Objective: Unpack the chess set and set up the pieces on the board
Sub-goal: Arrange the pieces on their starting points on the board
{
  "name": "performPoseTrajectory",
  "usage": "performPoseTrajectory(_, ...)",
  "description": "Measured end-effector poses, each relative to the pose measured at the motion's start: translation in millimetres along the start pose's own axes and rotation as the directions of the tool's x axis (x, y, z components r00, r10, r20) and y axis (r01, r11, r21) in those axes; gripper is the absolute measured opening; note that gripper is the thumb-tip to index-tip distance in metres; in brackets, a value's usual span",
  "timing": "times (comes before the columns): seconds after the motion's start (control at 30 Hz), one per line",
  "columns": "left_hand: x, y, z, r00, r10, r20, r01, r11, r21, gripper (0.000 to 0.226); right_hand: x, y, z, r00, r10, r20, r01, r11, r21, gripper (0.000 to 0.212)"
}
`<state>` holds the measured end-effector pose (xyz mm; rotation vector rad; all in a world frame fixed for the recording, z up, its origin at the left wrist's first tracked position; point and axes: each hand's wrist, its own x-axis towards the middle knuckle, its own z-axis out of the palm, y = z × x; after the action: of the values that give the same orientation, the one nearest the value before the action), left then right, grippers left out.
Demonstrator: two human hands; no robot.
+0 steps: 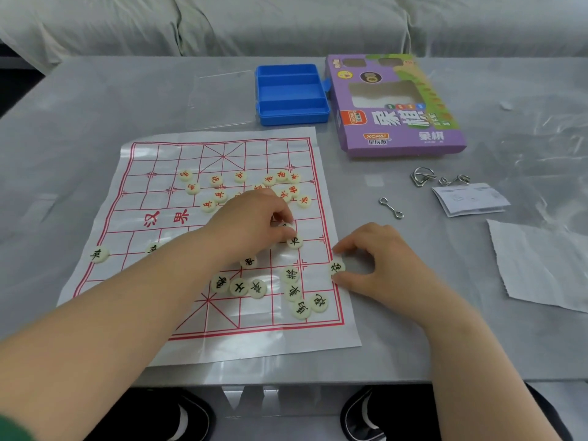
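A white paper board (152, 192) with red grid lines lies flat on the grey table. Several round cream pieces with red characters (216, 180) sit loose on its far half. Several with black characters (238, 287) lie on the near half. My left hand (251, 222) reaches across the board's middle and pinches a black-marked piece (284, 225) in its fingertips. A black-marked piece (294, 241) lies just beside it. My right hand (381, 265) pinches another black-marked piece (337, 268) at the board's right edge.
A blue plastic case (291, 93) stands open behind the board, its clear lid (222, 100) lying to its left. A purple cardboard box (394, 103) lies to the right. Metal wire puzzles (423, 177), a folded leaflet (471, 198) and a white sheet (541, 262) lie at right.
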<state>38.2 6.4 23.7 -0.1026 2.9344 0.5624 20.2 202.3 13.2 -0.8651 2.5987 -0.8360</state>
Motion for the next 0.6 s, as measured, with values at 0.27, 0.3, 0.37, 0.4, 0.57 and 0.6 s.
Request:
performPoseTrajectory(0.27,-5,-3,1,1.000,0.022,-0.008,-0.023,0.992,-0.126,0.020,1,-4,1,0.999,-0.037,0.026,0.038,0.997,-0.066,0.020)
performPoseTrajectory(0.3,-6,-3,0,0.999,0.032,0.000,-0.032,0.991,-0.128,0.020,1,-4,1,0.998,-0.043,0.035,0.045,0.996,-0.071,0.020)
performPoseTrajectory(0.37,-9,-3,0,0.999,0.048,0.012,-0.045,0.989,-0.141,0.019,1,-4,1,0.997,-0.051,0.049,0.055,0.995,-0.079,0.022)
performPoseTrajectory(0.4,-10,-3,0,0.999,0.050,0.016,-0.047,0.987,-0.152,0.019,1,-4,1,0.997,-0.055,0.052,0.059,0.995,-0.081,0.022)
performPoseTrajectory(0.57,-14,-1,1,0.999,0.048,-0.004,-0.048,0.982,-0.182,0.022,-1,-6,1,0.997,-0.059,0.048,0.063,0.995,-0.077,0.026)
performPoseTrajectory(0.6,-15,-1,1,0.999,0.047,-0.016,-0.049,0.981,-0.186,0.024,-1,-6,0,0.997,-0.063,0.050,0.067,0.995,-0.080,0.027)
